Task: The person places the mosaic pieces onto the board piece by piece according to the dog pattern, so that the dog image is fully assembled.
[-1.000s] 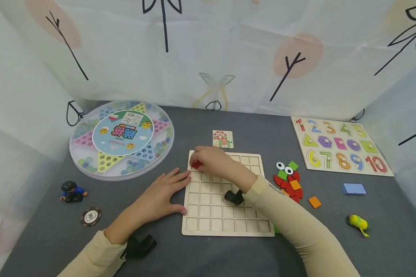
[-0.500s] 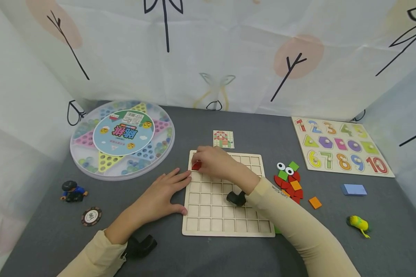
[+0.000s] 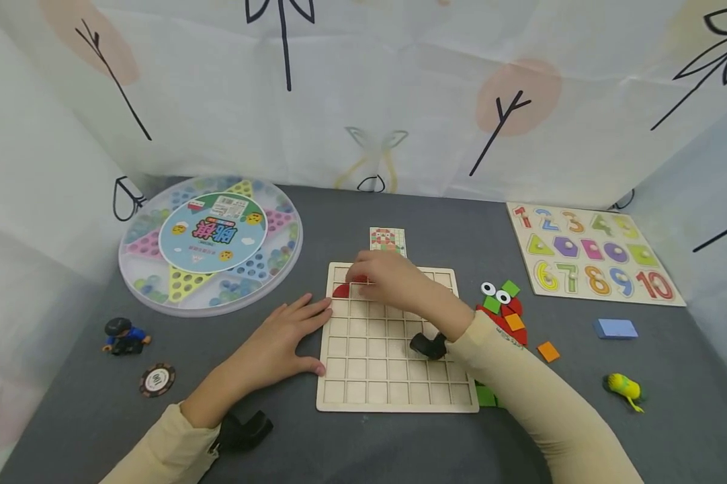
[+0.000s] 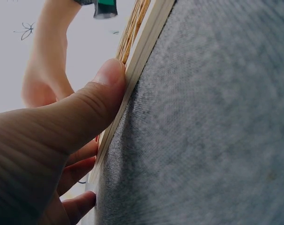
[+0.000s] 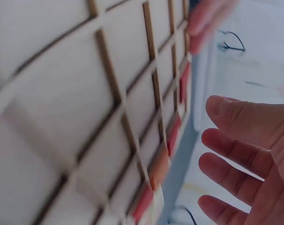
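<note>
Pieces (image 3: 340,291) could shift if the right hand (image 3: 390,279), fingers (image 5: 231,176) apart, brushes them. The left hand (image 3: 277,341), fingers spread, could skew the board (image 3: 357,369).

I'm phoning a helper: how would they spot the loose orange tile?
Start at the wooden grid board, lower middle of the head view. Right of it is a pile of red, green and orange pieces. Just past that lies the orange tile, a flat square touching no other piece.
</note>
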`<state>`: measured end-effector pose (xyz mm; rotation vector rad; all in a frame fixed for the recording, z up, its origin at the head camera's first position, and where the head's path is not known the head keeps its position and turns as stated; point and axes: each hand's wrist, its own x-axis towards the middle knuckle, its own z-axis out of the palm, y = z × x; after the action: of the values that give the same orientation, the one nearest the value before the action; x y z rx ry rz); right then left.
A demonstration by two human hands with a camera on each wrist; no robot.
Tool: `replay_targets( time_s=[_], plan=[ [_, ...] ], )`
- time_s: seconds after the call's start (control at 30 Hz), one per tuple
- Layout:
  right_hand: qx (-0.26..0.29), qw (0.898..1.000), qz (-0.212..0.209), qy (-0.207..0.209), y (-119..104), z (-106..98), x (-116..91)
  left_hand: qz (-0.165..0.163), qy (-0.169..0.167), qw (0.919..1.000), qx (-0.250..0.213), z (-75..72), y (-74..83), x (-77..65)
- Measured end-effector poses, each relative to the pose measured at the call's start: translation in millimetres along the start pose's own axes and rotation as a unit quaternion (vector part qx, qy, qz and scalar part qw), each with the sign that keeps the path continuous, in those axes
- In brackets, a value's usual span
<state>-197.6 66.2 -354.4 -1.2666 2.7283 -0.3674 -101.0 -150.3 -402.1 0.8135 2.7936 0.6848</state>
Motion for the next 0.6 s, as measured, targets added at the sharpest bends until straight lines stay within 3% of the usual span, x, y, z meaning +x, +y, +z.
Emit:
replay_targets(
  time_s=[0.2,0.43,0.6],
  plan=[
    [0.001,1.0,0.016,0.023,19,-17,-35,-0.005,-0.003,1.0,-0.001,1.5,-0.4,-0.7],
    [-0.007,0.995,0.091,0.04,54,-35,-95,-0.002,-0.003,1.0,-0.002,2.1,0.2,0.3],
    [-0.004,0.985,0.169,0.031,80,-42,-139,-0.002,0.001,1.0,0.002,0.2,0.1,0.0]
  ],
)
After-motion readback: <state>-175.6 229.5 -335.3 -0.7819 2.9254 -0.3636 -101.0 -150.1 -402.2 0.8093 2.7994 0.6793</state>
